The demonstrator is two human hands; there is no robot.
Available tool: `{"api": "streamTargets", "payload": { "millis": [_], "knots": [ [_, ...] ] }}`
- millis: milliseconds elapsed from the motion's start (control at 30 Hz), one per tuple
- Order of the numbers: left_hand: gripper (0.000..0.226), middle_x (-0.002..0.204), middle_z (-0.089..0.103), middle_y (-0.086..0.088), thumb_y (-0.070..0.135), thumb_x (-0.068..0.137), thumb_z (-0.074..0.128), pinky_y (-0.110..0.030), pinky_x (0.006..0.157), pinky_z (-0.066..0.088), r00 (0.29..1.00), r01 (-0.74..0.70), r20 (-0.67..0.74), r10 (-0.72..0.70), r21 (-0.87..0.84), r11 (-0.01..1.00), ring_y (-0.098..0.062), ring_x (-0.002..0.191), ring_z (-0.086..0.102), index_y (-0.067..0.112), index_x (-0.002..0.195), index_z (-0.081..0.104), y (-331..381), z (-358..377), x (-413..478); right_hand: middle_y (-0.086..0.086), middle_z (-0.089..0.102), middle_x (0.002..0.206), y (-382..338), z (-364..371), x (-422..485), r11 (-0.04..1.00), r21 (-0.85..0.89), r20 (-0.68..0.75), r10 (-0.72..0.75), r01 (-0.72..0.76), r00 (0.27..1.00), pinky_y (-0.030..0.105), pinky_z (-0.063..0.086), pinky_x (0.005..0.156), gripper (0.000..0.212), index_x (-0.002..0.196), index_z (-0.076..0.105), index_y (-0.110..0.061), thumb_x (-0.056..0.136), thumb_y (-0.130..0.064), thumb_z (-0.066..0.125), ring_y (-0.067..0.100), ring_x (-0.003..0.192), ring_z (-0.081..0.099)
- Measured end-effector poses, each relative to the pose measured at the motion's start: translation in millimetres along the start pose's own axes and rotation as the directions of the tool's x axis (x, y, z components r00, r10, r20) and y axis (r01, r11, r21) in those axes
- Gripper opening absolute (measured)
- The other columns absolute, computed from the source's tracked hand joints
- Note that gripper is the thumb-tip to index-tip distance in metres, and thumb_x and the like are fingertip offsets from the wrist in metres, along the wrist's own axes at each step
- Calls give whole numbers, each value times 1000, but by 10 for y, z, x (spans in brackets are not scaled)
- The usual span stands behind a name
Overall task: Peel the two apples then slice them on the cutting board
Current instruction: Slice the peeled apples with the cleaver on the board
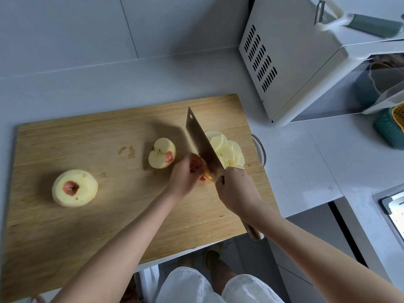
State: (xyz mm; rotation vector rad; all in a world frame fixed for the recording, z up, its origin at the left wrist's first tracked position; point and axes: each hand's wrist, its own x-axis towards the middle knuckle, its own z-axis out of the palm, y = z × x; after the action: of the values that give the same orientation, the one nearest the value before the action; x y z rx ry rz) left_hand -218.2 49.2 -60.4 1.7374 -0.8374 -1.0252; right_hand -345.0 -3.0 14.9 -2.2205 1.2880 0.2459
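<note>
A wooden cutting board (91, 215) lies on a pale grey counter (301, 162), and all the fruit is on it. Toward its left side sits a whole peeled apple (74, 188), with a ring of red skin left around the stem hollow. Near the middle is an apple half (162, 153), cut face up, core showing and a patch of red at one end. To the right of the cleaver (203, 143) a heap of pale slices (228, 149) fans out, overlapping. The right hand (236, 189) grips the cleaver with its fingers curled tight around the handle just behind the blade (the wooden butt pokes out under the wrist), and the blade stands on edge, tip pointing to the far side. The left hand (185, 176) is just left of the blade, its fingers bent and bunched, pinching a small end piece (204, 177) of apple that still has red skin on it; this piece touches the blade's left face. Far right stands a white microwave (295, 62) with a peeler (358, 22) on top, and nearer, a teal basket (389, 130).
</note>
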Motion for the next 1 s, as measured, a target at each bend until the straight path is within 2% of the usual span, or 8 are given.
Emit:
{"api": "streamTargets", "payload": {
  "millis": [133, 233, 433, 500, 633, 800, 900, 1000],
  "knots": [
    [12, 82, 67, 2, 16, 89, 65, -14, 64, 49, 999, 11, -36, -9, 70, 997, -3, 71, 64, 12, 94, 56, -22, -7, 26, 5, 53, 67, -24, 134, 39, 1000, 19, -23, 16, -15, 1000, 22, 33, 44, 25, 78, 53, -7, 97, -17, 39, 19, 57, 52],
    [12, 82, 64, 10, 16, 89, 65, -6, 62, 44, 998, 18, -65, -11, 108, 994, 4, 72, 60, 19, 91, 54, -18, -7, 39, 5, 55, 68, 2, 207, 13, 999, 40, -67, 4, -1, 998, 25, 38, 46, 26, 80, 54, -6, 97, -18, 39, 21, 59, 55],
    [17, 72, 59, 13, 10, 88, 64, -3, 57, 41, 997, 6, -82, 9, 179, 984, 16, 62, 56, 19, 83, 51, 13, 4, 35, 2, 48, 61, 18, 164, -69, 998, 33, -150, -53, 59, 987, 23, 24, 42, 24, 74, 44, -9, 96, -17, 39, 17, 51, 43],
    [20, 70, 60, 9, 9, 89, 62, -5, 55, 42, 997, 4, -76, 9, 176, 984, 13, 62, 58, 20, 79, 49, 33, -1, 25, -1, 44, 57, 7, 76, -115, 996, 22, -192, -84, 90, 978, 23, 25, 41, 27, 70, 40, -13, 96, -18, 38, 14, 47, 41],
    [10, 89, 64, -10, 12, 90, 60, -15, 56, 51, 996, 81, -22, -81, 8, 997, -18, 76, 68, 13, 87, 51, 100, -6, 15, -6, 36, 50, 16, -161, -205, 986, -13, -273, -163, 166, 948, 22, 18, 40, 36, 62, 29, -19, 93, -19, 46, 10, 41, 33],
    [10, 89, 64, -6, 14, 90, 57, -19, 59, 55, 988, 155, -24, -154, 81, 985, -13, 71, 70, 13, 96, 50, 170, -50, 4, -7, 53, 59, 130, -326, -279, 973, 30, -314, -207, 228, 926, 18, 31, 44, 10, 80, 50, -16, 78, -17, 60, 12, 49, 46],
    [12, 89, 62, -1, 11, 92, 52, -11, 54, 48, 981, 196, -43, -191, 211, 958, -7, 70, 67, 13, 103, 47, 178, -141, -36, -4, 63, 66, 245, -366, -287, 976, -33, -358, -214, 217, 909, 11, 26, 47, 18, 88, 56, -18, 72, -17, 65, 15, 52, 44],
    [12, 90, 61, -1, 13, 90, 56, -12, 52, 43, 971, 235, -46, -234, 342, 910, -10, 72, 64, 14, 101, 51, 259, -255, -128, 0, 64, 63, 330, -360, -296, 969, -151, -407, -239, 193, 881, 19, 29, 46, 27, 91, 59, -13, 68, -16, 72, 21, 49, 52]
  ]
}}
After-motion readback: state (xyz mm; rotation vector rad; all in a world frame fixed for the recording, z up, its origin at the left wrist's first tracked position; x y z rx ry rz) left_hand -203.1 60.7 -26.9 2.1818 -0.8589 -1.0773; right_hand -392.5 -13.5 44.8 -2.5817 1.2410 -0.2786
